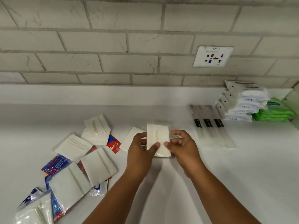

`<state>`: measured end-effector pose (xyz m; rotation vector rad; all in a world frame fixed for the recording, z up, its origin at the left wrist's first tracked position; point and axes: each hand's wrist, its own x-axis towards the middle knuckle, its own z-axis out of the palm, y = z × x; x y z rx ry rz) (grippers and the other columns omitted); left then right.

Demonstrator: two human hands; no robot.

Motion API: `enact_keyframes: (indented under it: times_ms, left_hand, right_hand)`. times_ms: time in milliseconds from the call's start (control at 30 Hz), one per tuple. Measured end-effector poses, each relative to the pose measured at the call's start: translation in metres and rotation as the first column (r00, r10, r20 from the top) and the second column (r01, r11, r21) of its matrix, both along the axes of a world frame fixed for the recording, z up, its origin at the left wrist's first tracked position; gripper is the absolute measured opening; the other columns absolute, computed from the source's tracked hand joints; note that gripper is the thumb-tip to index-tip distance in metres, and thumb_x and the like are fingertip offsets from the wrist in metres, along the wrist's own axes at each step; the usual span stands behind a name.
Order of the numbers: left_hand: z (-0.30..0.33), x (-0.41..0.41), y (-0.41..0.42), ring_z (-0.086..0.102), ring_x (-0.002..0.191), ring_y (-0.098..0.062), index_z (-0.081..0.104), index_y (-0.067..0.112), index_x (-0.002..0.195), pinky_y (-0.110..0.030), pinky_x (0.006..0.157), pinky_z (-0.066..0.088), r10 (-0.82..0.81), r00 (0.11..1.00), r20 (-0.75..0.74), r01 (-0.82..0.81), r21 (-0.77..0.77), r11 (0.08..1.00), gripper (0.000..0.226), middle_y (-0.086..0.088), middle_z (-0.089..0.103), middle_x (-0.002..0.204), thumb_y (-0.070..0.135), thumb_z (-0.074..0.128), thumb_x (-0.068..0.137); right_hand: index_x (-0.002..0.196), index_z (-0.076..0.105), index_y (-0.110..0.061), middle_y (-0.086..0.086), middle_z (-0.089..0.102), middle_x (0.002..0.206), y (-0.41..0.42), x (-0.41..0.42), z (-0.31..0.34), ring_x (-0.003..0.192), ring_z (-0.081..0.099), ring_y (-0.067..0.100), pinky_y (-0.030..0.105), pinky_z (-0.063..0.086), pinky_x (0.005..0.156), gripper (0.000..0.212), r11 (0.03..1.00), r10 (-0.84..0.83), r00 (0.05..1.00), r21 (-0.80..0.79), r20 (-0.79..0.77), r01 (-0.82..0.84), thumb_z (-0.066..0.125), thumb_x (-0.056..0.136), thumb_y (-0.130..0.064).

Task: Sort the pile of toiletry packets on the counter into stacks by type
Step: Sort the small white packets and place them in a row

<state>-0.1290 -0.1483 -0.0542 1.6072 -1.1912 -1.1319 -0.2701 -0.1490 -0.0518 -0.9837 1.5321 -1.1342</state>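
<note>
- Both hands hold one white packet (157,139) at the middle of the counter (226,175): the left hand (142,147) pinches its left edge with the thumb across the lower front, and the right hand (181,146) pinches the right edge between thumb and curled fingers. Whether the packet rests on the counter or hangs just above it I cannot tell.
- Risk of a slip: the clear film looks slick, and the grip is only at the edges. If one hand lets go before the packet is laid down, it could twist and land crooked.
- Risk of a mis-sort: another white packet (132,139) lies just behind the left hand at about 10 o'clock, partly hidden. If it is the same type, setting the held one beside it instead of on it would split the stack.
- Risk from the unsorted pile (77,167) at 8 o'clock: white packets overlap red and blue toothpaste sachets (113,143). Pulling one out carelessly could drag a neighbour along or push sachets off the near edge.
- Risk at 2 o'clock: the long clear sleeves (210,126) lie in a row close to the right hand; a wide sweep of that forearm could knock them askew.
- Farther off at 2 o'clock, the white pouch stack (244,102) leans against the green packs (275,112). It looks tall and soft, so adding more could topple it.
</note>
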Motion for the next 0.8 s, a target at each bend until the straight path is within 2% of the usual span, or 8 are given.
enact_keyframes:
  times_ms: [67,167,333,433,567,667,733,800]
  left_hand:
    - [0.002,-0.013,-0.018,0.066,0.092,-0.016,0.053,0.026,0.117,-0.038,0.078,0.06,-0.021,0.999,-0.035,0.021,0.022,1.0,0.033,0.004,0.064,0.104,0.024,0.069,0.087]
    - [0.003,-0.032,-0.048,0.068,0.085,-0.017,0.057,0.019,0.117,-0.038,0.076,0.06,-0.063,0.998,-0.027,0.064,0.034,0.997,0.029,0.0,0.066,0.096,0.017,0.065,0.089]
    - [-0.004,-0.056,-0.094,0.066,0.079,-0.013,0.062,0.021,0.105,-0.03,0.076,0.055,-0.077,0.988,0.136,0.078,0.003,0.997,0.027,0.007,0.067,0.085,0.025,0.072,0.081]
    - [-0.011,-0.067,-0.113,0.062,0.079,-0.009,0.062,0.019,0.106,-0.021,0.072,0.048,-0.084,0.973,0.215,0.089,-0.013,0.996,0.026,0.01,0.064,0.086,0.025,0.071,0.082]
    - [-0.017,-0.077,-0.131,0.064,0.087,-0.014,0.059,0.018,0.112,-0.028,0.08,0.053,-0.089,0.956,0.281,0.104,-0.039,0.994,0.032,0.005,0.065,0.093,0.021,0.071,0.082]
    - [-0.021,-0.083,-0.143,0.063,0.091,-0.016,0.058,0.019,0.12,-0.026,0.08,0.051,-0.115,0.923,0.368,0.148,-0.061,0.987,0.039,0.001,0.064,0.104,0.02,0.071,0.083]
    - [-0.024,-0.083,-0.147,0.062,0.093,-0.017,0.061,0.018,0.121,-0.024,0.081,0.048,-0.12,0.903,0.412,0.164,-0.074,0.984,0.038,-0.001,0.063,0.109,0.02,0.07,0.084]
    - [-0.027,-0.084,-0.148,0.062,0.095,-0.018,0.063,0.017,0.12,-0.024,0.084,0.047,-0.117,0.888,0.445,0.17,-0.082,0.982,0.036,-0.002,0.062,0.111,0.021,0.069,0.085]
  right_hand:
    - [0.102,0.059,-0.03,0.008,0.067,0.085,-0.014,-0.015,0.002,0.075,0.066,0.019,0.032,0.053,0.069,0.036,0.998,-0.058,0.996,-0.038,-0.071,0.055,0.075,0.079,-0.008]
    - [0.1,0.06,-0.024,-0.003,0.064,0.078,-0.041,-0.04,0.003,0.076,0.064,0.014,0.029,0.053,0.074,0.032,0.99,-0.112,0.969,-0.106,-0.218,0.09,0.077,0.077,-0.008]
    - [0.103,0.059,-0.018,-0.008,0.06,0.078,-0.081,-0.063,-0.001,0.07,0.056,0.006,0.01,0.038,0.06,0.026,0.99,-0.092,0.824,-0.143,-0.559,0.014,0.074,0.081,-0.017]
    - [0.11,0.062,-0.016,-0.003,0.063,0.089,-0.101,-0.068,-0.007,0.083,0.061,0.012,0.015,0.04,0.069,0.025,0.995,-0.049,0.743,-0.096,-0.667,-0.021,0.068,0.086,-0.018]
    - [0.118,0.063,-0.012,0.006,0.067,0.11,-0.123,-0.072,-0.015,0.104,0.061,0.022,0.029,0.047,0.089,0.027,0.996,0.015,0.611,-0.042,-0.791,-0.08,0.058,0.092,-0.016]
    - [0.12,0.063,-0.012,0.009,0.066,0.112,-0.133,-0.076,-0.02,0.106,0.059,0.026,0.032,0.045,0.09,0.028,0.993,0.041,0.488,-0.018,-0.872,-0.114,0.052,0.095,-0.018]
    - [0.115,0.065,-0.013,0.01,0.066,0.108,-0.135,-0.077,-0.023,0.102,0.056,0.028,0.031,0.041,0.088,0.026,0.989,0.049,0.385,-0.009,-0.922,-0.145,0.049,0.096,-0.021]
    - [0.109,0.067,-0.014,0.009,0.065,0.104,-0.136,-0.077,-0.027,0.1,0.054,0.029,0.032,0.036,0.088,0.025,0.987,0.033,0.325,-0.02,-0.945,-0.159,0.047,0.096,-0.02]
